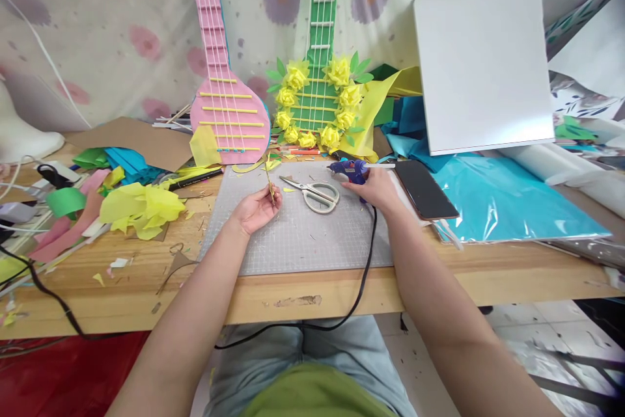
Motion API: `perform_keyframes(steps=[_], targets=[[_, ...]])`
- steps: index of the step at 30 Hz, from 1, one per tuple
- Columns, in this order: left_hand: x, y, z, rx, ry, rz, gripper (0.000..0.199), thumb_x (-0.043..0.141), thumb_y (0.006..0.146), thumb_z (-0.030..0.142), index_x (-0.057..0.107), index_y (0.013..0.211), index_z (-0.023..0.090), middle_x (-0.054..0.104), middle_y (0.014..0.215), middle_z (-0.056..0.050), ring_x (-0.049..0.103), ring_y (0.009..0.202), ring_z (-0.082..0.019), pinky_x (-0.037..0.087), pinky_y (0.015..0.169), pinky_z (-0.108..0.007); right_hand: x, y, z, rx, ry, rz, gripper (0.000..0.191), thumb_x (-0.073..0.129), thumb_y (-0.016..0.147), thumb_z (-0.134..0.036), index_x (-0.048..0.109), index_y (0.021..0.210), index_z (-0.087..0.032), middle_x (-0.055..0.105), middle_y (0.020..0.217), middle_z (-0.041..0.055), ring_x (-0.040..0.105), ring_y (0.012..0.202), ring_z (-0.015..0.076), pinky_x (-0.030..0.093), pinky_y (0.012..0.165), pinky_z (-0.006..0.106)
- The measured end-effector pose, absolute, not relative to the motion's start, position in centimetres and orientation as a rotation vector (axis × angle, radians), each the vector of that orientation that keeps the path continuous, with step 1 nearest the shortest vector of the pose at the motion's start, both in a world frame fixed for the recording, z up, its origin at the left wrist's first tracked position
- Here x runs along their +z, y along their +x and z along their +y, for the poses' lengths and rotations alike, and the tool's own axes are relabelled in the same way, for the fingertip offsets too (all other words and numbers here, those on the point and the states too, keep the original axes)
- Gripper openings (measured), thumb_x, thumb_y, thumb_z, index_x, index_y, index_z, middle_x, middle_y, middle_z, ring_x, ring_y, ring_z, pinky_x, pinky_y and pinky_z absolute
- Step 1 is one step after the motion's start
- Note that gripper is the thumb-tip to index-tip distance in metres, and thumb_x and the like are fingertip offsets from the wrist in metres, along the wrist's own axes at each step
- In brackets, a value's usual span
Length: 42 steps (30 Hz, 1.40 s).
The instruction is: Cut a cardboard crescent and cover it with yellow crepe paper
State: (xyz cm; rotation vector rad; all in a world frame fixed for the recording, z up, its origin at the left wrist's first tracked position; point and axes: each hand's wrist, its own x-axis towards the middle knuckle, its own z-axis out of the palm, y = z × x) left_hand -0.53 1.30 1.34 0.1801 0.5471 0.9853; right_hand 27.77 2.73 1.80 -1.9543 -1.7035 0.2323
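Note:
My left hand (258, 209) is closed on a thin, twisted brownish-yellow stick (269, 181), held upright over the grey cutting mat (293, 254). My right hand (378, 190) is wrapped round a blue hot glue gun (349, 170), with its nozzle pointing left and a pale glue stick coming out of the back. A black cord runs down from it over the table's edge. Between my hands lies a pair of scissors (319, 197) with pale handles, its blades slightly apart and pointing left.
Behind the mat stand a pink paper guitar (229, 114) and a green one (319, 88) ringed with yellow paper flowers. A black phone (426, 189), blue sheets in clear wrap (512, 199) and a white board (483, 69) are at right. Crumpled yellow paper (141, 207) and scraps lie at left.

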Motion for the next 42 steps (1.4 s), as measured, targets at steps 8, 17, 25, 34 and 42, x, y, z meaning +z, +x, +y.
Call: perform_keyframes(steps=[8, 17, 25, 34, 42], targets=[[2.1, 0.5, 0.5, 0.907, 0.145, 0.625, 0.023, 0.037, 0.086, 0.007, 0.057, 0.076, 0.011, 0.048, 0.060, -0.001, 0.051, 0.054, -0.006, 0.049, 0.054, -0.017, 3.9, 25.3, 0.6, 1.079, -1.386, -2.109, 0.036, 0.065, 0.064, -0.053, 0.054, 0.067, -0.018, 0.053, 0.061, -0.0003, 0.046, 0.057, 0.0113, 0.033, 0.049, 0.024], [1.8, 1.8, -0.3, 0.645, 0.445, 0.786, 0.022, 0.039, 0.085, 0.009, 0.062, 0.085, 0.009, 0.056, 0.062, -0.004, 0.057, 0.057, -0.008, 0.051, 0.063, -0.021, 1.1, 17.9, 1.8, 1.461, -0.918, -1.434, 0.037, 0.070, 0.059, -0.034, 0.050, 0.087, -0.020, 0.058, 0.074, -0.0018, 0.057, 0.068, 0.0116, 0.046, 0.066, 0.028], [-0.2, 2.8, 0.2, 1.120, 1.113, 1.126, 0.023, 0.074, 0.061, 0.029, 0.066, 0.076, 0.013, 0.065, 0.067, -0.002, 0.059, 0.057, -0.011, 0.050, 0.054, -0.022, 0.1, 18.8, 2.5, 1.267, -1.097, -1.328, 0.035, 0.069, 0.055, -0.034, 0.047, 0.078, -0.019, 0.053, 0.066, -0.0050, 0.048, 0.058, 0.0079, 0.038, 0.056, 0.023], [1.3, 2.6, -0.2, 0.953, 0.903, 1.182, 0.023, 0.069, 0.069, 0.031, 0.060, 0.063, 0.011, 0.063, 0.055, -0.007, 0.060, 0.047, -0.015, 0.049, 0.051, -0.026, 0.2, 18.5, 2.0, 1.303, -1.038, -1.363, 0.034, 0.069, 0.055, -0.031, 0.047, 0.078, -0.019, 0.055, 0.070, -0.0040, 0.050, 0.063, 0.0090, 0.039, 0.061, 0.024], [-0.4, 2.6, 0.5, 1.184, 1.144, 1.378, 0.026, 0.066, 0.069, 0.038, 0.061, 0.060, 0.014, 0.061, 0.056, -0.002, 0.056, 0.050, -0.011, 0.043, 0.051, -0.022, 0.1, 18.4, 2.0, 1.331, -1.050, -1.357, 0.035, 0.070, 0.054, -0.030, 0.047, 0.078, -0.019, 0.056, 0.070, -0.0039, 0.052, 0.063, 0.0091, 0.040, 0.063, 0.024]])
